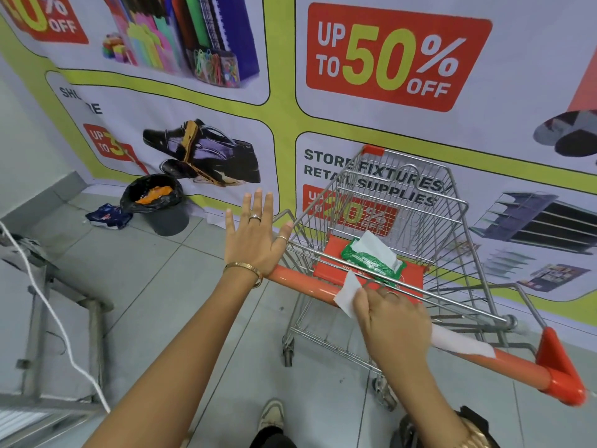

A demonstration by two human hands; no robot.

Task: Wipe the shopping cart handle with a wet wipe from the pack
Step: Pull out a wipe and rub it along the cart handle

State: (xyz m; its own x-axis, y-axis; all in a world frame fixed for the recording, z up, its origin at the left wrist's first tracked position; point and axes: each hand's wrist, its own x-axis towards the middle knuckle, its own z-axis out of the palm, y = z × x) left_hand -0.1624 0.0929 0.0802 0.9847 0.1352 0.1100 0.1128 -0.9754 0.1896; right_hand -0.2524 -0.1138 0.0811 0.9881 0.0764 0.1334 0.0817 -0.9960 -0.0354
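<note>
Right hand presses wet wipe on orange handle; left hand spread above tiled floor.

Right hand presses wipe on handle.

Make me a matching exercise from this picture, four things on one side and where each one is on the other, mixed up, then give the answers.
Things:
1. green plastic wet wipe pack
2. white wet wipe
3. black-lined grey bin
4. left hand

Places:
A. on the floor by the banner
B. open, heel on the handle's left end
C. on the cart's red child seat flap
D. under the right hand, on the orange cart handle

Pairs: 1-C, 2-D, 3-A, 4-B
</note>
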